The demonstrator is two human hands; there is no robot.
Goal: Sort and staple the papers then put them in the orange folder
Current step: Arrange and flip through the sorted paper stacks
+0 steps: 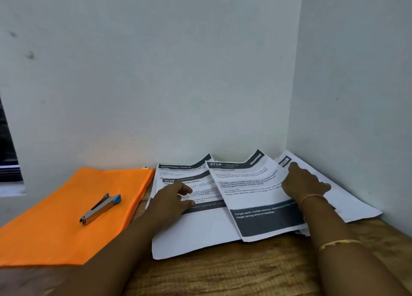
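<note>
At nine o'clock, at the frame's edge, a dark window (9, 157) broke the pale, scuffed wall (156, 72), which met a second wall in a corner toward two o'clock. Below them lay a wood-grain table (245, 271).

On its left side, at eight o'clock, the orange folder (55, 217) lay flat, with a silver stapler (100, 208) with a blue end lying on it.

Just right of the folder, the papers (196, 233) fanned out toward the corner. The leftmost sheets read "DRESSING TABLE" and "2748". The sheet overlapping them at five o'clock read "2754" (252, 184), and white text beginning "Carpet" sat on its dark band. The finer print was too blurred to read.

The left hand (171, 201) rested on the "2748" sheet, fingers loosely extended and holding nothing. The right hand (305, 182), at four o'clock, lay at the right edge of the "2754" sheet, over the rightmost pages. Its thumb was hidden, so a pinch could not be told. A thin bangle (311, 198) circled that wrist.
</note>
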